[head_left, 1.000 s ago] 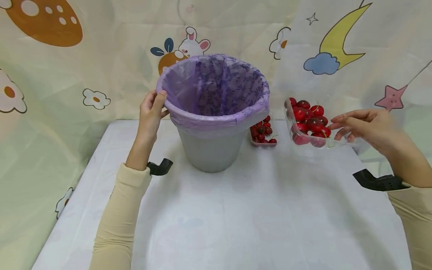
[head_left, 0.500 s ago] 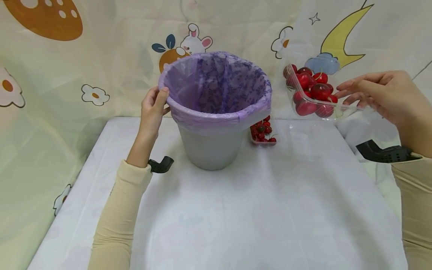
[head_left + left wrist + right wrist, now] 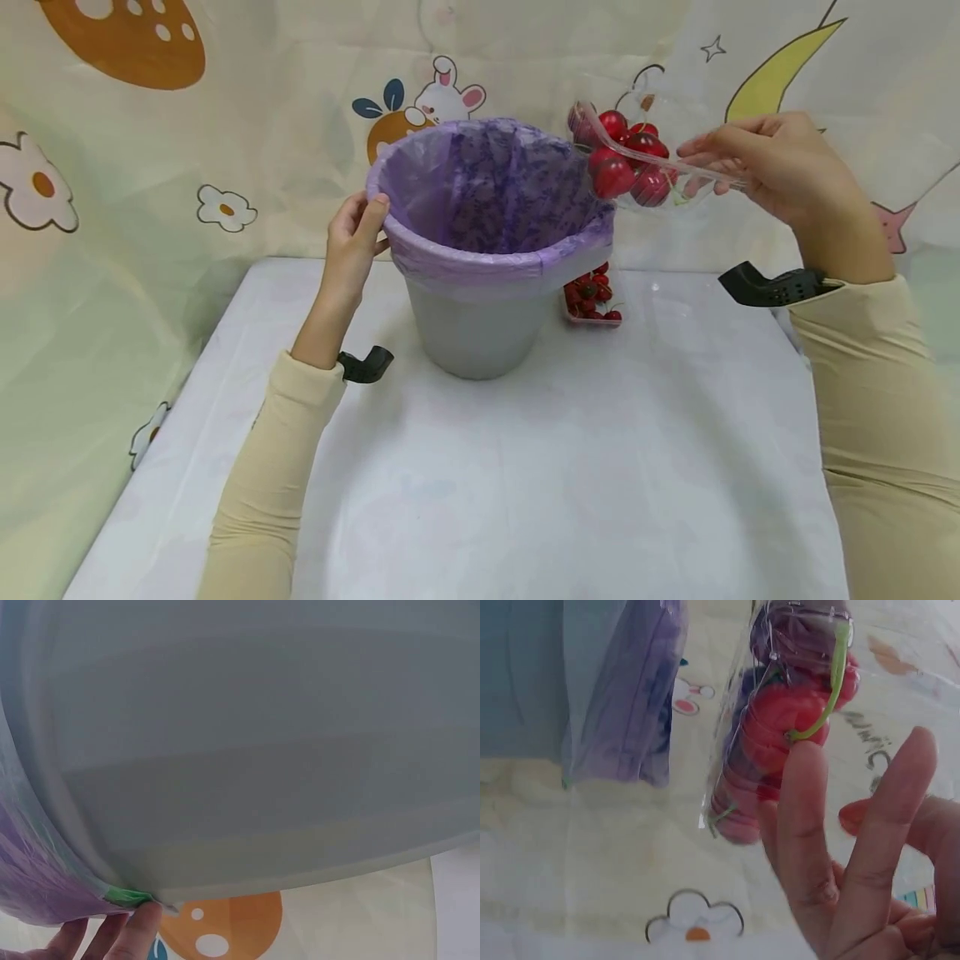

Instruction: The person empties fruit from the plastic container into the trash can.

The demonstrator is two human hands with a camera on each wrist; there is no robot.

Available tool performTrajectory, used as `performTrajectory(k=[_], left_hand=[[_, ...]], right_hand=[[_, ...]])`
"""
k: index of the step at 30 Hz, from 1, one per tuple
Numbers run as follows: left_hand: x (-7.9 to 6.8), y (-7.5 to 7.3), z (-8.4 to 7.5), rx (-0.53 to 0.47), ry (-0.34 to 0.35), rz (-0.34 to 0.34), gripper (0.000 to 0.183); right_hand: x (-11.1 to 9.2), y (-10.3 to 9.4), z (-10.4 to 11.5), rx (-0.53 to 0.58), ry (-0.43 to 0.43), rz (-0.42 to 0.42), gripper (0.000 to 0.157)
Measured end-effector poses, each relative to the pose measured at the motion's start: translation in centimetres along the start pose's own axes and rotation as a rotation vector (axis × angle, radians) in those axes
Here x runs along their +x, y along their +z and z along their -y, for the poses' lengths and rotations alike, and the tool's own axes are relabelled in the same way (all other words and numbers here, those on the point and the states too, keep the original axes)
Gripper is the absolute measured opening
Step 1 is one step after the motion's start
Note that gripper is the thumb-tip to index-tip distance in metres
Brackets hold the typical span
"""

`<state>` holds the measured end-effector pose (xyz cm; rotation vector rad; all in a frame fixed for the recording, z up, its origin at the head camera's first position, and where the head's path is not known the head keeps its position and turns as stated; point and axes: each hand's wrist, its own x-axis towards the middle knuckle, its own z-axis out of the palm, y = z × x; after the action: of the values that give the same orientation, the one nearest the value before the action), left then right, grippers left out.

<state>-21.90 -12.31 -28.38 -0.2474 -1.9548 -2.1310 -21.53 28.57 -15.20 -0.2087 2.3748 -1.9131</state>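
The tilted clear cherry punnet, pinched in the right hand, has risen and come across to the right rim of the trash bin (whether they touch, I cannot tell), bringing its cherries near the bin's mouth; the left hand grips the bin's left rim

There are two hands, one bin (and two cherry boxes).

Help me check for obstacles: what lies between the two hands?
In the head view, the bin and box of cherries lie between the left hand and right hand.
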Motion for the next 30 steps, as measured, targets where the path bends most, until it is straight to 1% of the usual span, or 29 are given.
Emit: performTrajectory(k=[3, 5, 9, 13, 15, 17, 18, 20, 24, 25, 28, 30], left_hand=[[0.0, 0.2, 0.1, 0.014, -0.008, 0.011, 0.051], [0.0, 0.2, 0.1, 0.022, -0.012, 0.018, 0.051], [0.0, 0.2, 0.2, 0.034, -0.016, 0.014, 0.051], [0.0, 0.1, 0.2, 0.042, -0.012, 0.003, 0.052], [0.0, 0.0, 0.1, 0.042, -0.014, -0.004, 0.051], [-0.1, 0.0, 0.1, 0.041, -0.016, -0.007, 0.051], [-0.1, 0.0, 0.1, 0.041, -0.017, -0.008, 0.051], [-0.2, 0.0, 0.1, 0.039, -0.017, -0.008, 0.051], [-0.2, 0.0, 0.1, 0.043, -0.011, -0.008, 0.05], [-0.1, 0.1, 0.0, 0.043, -0.009, -0.008, 0.05], [-0.2, 0.1, -0.1, 0.047, -0.006, -0.01, 0.05], [-0.2, 0.1, -0.1, 0.045, -0.004, -0.01, 0.05]], right_hand=[[0.9, 1.1, 0.2, 0.072, 0.03, 0.014, 0.02], [1.3, 1.9, 0.3, 0.074, 0.052, 0.006, 0.019], [2.4, 3.7, 0.4, 0.043, 0.073, -0.034, 0.02], [3.4, 5.6, 0.4, 0.03, 0.056, -0.057, 0.024], [3.8, 6.6, 0.4, 0.01, 0.046, -0.066, 0.022], [4.1, 7.4, 0.2, -0.017, 0.03, -0.08, 0.015], [4.2, 7.8, 0.1, -0.03, 0.023, -0.086, 0.014], [4.4, 8.5, -0.1, -0.051, -0.016, -0.098, 0.011], [4.5, 9.6, -0.6, -0.092, -0.123, -0.121, 0.013], [4.5, 9.7, -0.7, -0.104, -0.157, -0.126, 0.012], [4.7, 10.2, -1.2, -0.128, -0.22, -0.145, 0.01], [4.8, 10.5, -1.6, -0.166, -0.269, -0.168, 0.009]])
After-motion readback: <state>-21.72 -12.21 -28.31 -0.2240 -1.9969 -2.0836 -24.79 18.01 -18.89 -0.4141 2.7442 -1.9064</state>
